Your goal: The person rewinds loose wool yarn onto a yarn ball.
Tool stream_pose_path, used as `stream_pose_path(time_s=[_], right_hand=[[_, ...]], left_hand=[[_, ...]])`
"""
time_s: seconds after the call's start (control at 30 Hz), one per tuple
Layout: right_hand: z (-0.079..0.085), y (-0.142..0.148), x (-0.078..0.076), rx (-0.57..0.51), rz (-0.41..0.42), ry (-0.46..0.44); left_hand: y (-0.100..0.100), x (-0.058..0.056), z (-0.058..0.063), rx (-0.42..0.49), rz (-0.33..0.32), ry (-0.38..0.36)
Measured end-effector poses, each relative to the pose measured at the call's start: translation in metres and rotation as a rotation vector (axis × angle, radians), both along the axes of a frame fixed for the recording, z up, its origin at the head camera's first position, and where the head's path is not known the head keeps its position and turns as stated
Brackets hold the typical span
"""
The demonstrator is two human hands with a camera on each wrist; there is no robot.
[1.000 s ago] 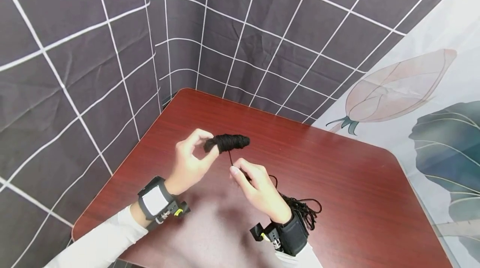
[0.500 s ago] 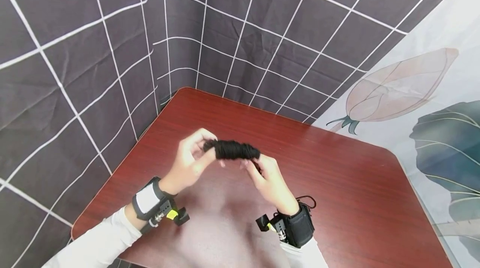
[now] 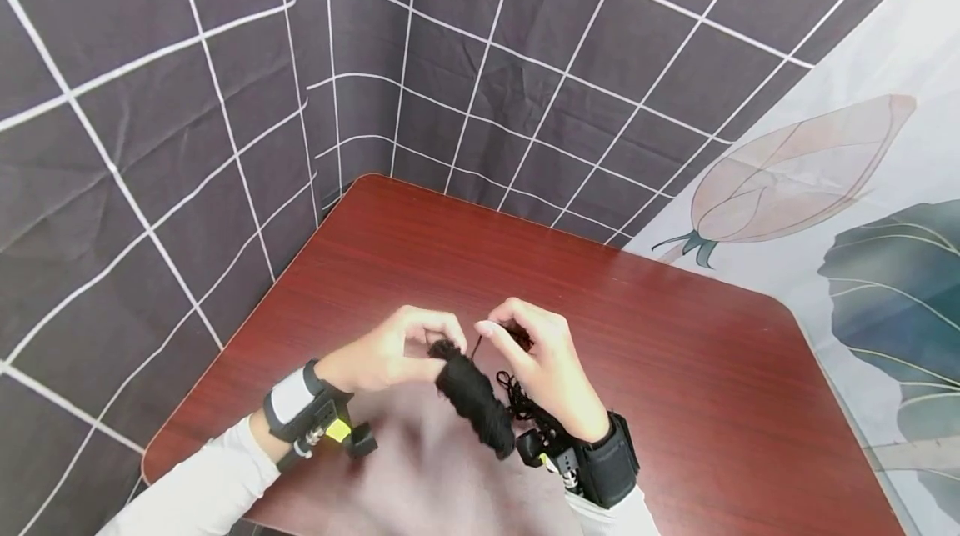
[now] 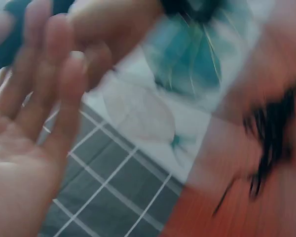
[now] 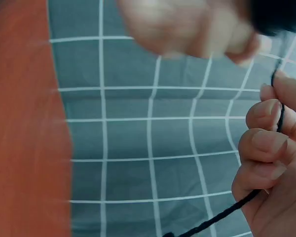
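Note:
A thick bundle of wound black cord [image 3: 477,404] slants down to the right over the table in the head view. My left hand [image 3: 390,353] pinches its upper end between thumb and fingers. My right hand [image 3: 551,365], just right of the bundle, grips the strand that leads off it. In the right wrist view this cord strand [image 5: 219,216] runs through the curled fingers and trails out below them. The left wrist view is blurred; the left palm [image 4: 19,158] shows there, with part of the dark bundle at the top edge.
Loose loops of black cord [image 4: 274,128] lie on the reddish-brown table [image 3: 675,369], partly hidden behind the right hand in the head view. A dark curtain with white grid lines [image 3: 525,69] stands along the back and left. A floral cloth [image 3: 787,177] hangs at right.
The bundle has swung from roughly level to slanting downward, and the left hand has come lower. The right hand went to the bundle's far end, then rose beside its upper end, strand in hand.

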State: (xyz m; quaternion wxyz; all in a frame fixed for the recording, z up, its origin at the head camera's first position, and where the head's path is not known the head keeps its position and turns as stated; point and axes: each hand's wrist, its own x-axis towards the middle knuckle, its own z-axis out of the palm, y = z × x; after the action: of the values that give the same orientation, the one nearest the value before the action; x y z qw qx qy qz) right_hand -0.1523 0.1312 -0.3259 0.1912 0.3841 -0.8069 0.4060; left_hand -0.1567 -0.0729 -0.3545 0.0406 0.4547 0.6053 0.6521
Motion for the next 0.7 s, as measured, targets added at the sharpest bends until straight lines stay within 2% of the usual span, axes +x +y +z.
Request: stream_pose_path(time_s=[0.03, 0.07, 0.13, 0.17, 0.2, 0.27, 0.3, 0.33, 0.37, 0.4, 0.47, 0.53, 0.57, 0.6, 0.63, 0.67, 0.7], right_hand=[[-0.003, -0.001, 0.0, -0.005, -0.006, -0.003], [-0.007, -0.002, 0.0, -0.009, -0.006, 0.001], [-0.014, -0.006, 0.002, -0.002, 0.011, -0.019], [-0.017, -0.008, 0.003, 0.016, 0.017, -0.023], [-0.018, -0.011, 0.005, 0.031, 0.028, -0.026], [-0.018, -0.014, 0.007, 0.049, 0.055, -0.041], [-0.016, -0.014, 0.008, 0.053, 0.064, -0.051], [-0.013, -0.013, 0.007, 0.052, 0.06, -0.051], [-0.01, -0.012, 0.006, 0.042, 0.055, -0.052], [-0.006, -0.01, 0.004, 0.027, 0.045, -0.053], [0.0, -0.004, -0.002, -0.012, 0.021, -0.056], [0.002, 0.0, -0.008, -0.044, 0.006, -0.075], [0.002, 0.001, -0.01, -0.06, 0.007, -0.09], [0.0, 0.001, -0.012, -0.069, 0.015, -0.113], [-0.002, 0.001, -0.013, -0.071, 0.024, -0.127], [-0.006, 0.0, -0.013, -0.085, 0.039, -0.16], [-0.011, -0.002, -0.012, -0.083, 0.057, -0.176]], left_hand=[[0.0, -0.001, -0.001, 0.074, -0.006, -0.056], [0.001, -0.002, -0.001, 0.146, 0.027, -0.101], [0.002, -0.005, -0.001, 0.255, 0.174, -0.141], [0.002, -0.006, -0.001, 0.262, 0.284, -0.121], [0.001, -0.008, -0.001, 0.231, 0.406, -0.084], [0.001, -0.011, -0.003, 0.081, 0.637, 0.033], [0.0, -0.011, -0.005, -0.012, 0.719, 0.101], [0.0, -0.011, -0.006, -0.099, 0.76, 0.164], [0.0, -0.01, -0.008, -0.173, 0.759, 0.215], [0.0, -0.008, -0.009, -0.228, 0.717, 0.245], [0.0, -0.003, -0.009, -0.248, 0.504, 0.224], [0.001, 0.001, -0.007, -0.195, 0.278, 0.136], [0.0, 0.003, -0.006, -0.145, 0.194, 0.087], [0.0, 0.003, -0.003, -0.085, 0.142, 0.044], [0.0, 0.003, -0.001, -0.016, 0.12, 0.003], [0.0, 0.002, 0.002, 0.054, 0.142, -0.02], [0.0, 0.001, 0.004, 0.119, 0.2, -0.031]])
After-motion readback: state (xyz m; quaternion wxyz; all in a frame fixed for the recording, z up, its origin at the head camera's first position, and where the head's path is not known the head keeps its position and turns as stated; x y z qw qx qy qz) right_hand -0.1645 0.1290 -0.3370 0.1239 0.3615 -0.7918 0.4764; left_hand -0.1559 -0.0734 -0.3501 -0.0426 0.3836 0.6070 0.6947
